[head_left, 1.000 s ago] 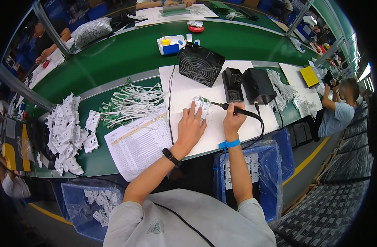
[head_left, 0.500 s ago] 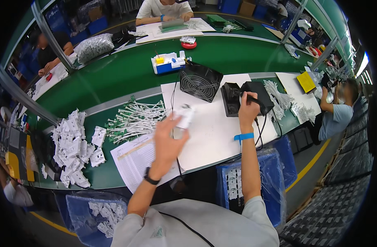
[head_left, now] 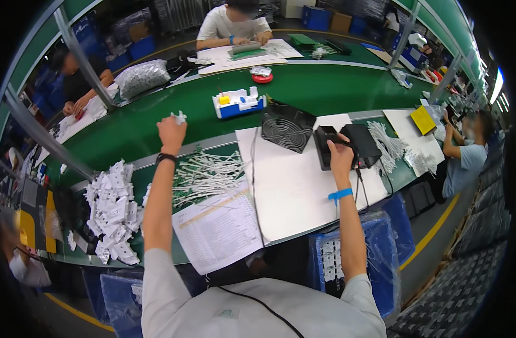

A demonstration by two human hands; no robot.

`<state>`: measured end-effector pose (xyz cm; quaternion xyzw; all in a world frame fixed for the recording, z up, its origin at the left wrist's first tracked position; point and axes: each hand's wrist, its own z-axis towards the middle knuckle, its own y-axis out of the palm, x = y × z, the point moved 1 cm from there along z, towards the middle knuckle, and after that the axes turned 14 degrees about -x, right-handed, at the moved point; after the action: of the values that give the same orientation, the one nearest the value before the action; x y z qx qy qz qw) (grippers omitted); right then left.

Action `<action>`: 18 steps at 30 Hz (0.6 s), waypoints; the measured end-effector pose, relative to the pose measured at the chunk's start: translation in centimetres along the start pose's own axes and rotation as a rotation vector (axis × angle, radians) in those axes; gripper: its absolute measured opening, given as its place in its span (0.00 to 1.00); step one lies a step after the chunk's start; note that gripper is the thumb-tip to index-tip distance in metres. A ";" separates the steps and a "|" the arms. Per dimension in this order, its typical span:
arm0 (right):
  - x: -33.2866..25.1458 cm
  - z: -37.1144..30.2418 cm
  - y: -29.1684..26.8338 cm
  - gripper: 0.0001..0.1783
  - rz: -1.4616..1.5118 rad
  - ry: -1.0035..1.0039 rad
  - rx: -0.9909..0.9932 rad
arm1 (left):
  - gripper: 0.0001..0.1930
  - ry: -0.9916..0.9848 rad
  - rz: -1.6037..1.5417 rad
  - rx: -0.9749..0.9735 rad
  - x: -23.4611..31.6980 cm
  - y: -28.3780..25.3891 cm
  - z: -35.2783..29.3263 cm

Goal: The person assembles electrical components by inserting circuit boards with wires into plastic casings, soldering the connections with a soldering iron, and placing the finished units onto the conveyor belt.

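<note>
In the head view, a small, white, irregular piece [head_left: 180, 117] is pinched in the left hand [head_left: 172, 134], over the green belt [head_left: 320, 84]. A dark handle [head_left: 339, 147] is grasped by the right hand [head_left: 341, 158] at a black stand [head_left: 325, 156]. The bench [head_left: 402, 176] is partly covered by a white board [head_left: 291, 191]; beyond the belt, a worker [head_left: 229, 28] is seen.

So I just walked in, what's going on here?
A person's left hand is stretched out over the green belt, holding a small white part. The right hand is at a black stand, around a dark tool handle. A heap of white parts lies to the left, with white wires beside it.
</note>
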<state>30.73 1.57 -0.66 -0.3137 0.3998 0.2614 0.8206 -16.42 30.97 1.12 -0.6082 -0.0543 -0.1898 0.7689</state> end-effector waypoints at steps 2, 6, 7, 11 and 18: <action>1.0 -1.5 -0.1 0.17 -0.046 0.047 -0.027 | 0.20 0.027 0.131 0.059 -3.3 3.3 1.4; -0.5 -7.2 1.6 0.07 0.131 0.144 -0.015 | 0.34 -0.043 0.169 0.135 -2.6 4.7 -0.3; -1.4 -8.6 3.1 0.06 0.099 0.132 -0.080 | 0.36 -0.025 0.240 0.216 -3.1 3.9 -1.0; -9.5 -11.6 9.6 0.07 0.167 0.063 -0.443 | 0.37 -0.001 0.301 -0.190 -4.9 -2.7 -4.6; -15.6 -6.1 25.4 0.10 0.045 -0.265 -0.820 | 0.32 0.048 0.393 -0.447 -10.6 -12.9 -16.3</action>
<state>1.99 11.29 1.37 -0.5688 0.1610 0.4544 0.6664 -33.19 15.37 5.43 -0.7568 0.1257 -0.0589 0.6388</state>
